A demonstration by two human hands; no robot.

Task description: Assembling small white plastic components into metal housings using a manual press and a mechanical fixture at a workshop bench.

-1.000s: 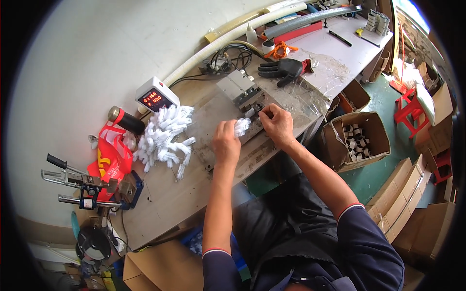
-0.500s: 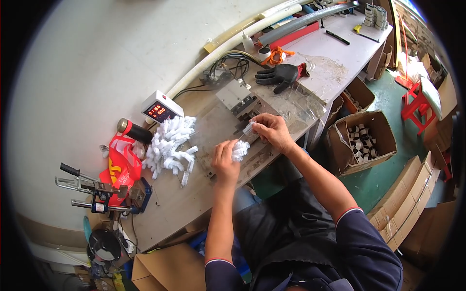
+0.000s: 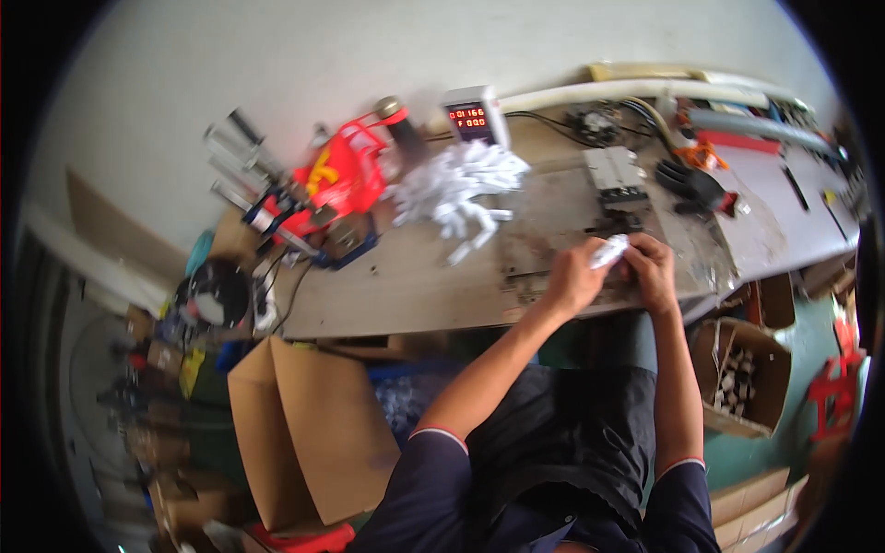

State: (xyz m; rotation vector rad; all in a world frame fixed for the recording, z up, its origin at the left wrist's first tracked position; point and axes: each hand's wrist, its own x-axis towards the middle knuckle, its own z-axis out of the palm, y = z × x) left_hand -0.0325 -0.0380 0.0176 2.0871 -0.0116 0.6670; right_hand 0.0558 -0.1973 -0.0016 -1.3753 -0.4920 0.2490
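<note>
My left hand (image 3: 576, 276) is closed around a small bunch of white bristle brushes (image 3: 609, 251), held just in front of the bench fixture. Close beside it, my right hand (image 3: 653, 271) has its fingers bent in at the other side of the bunch; motion blur hides exactly what they grip. Behind both hands sits a metal fixture (image 3: 616, 175) on a flat plate. A loose pile of white brushes (image 3: 461, 184) lies on the bench to the left.
A counter with red digits (image 3: 476, 118) stands behind the pile, next to a dark flask (image 3: 402, 129) and a red bag (image 3: 343, 170). A lever press (image 3: 304, 217) is at the left. Right of the fixture lies a black glove (image 3: 687, 187). Cardboard boxes (image 3: 336, 433) stand below the bench.
My view has swung to the left and blurred. My hands have come closer together, and the brush that stood out between my right fingers no longer shows separately.
</note>
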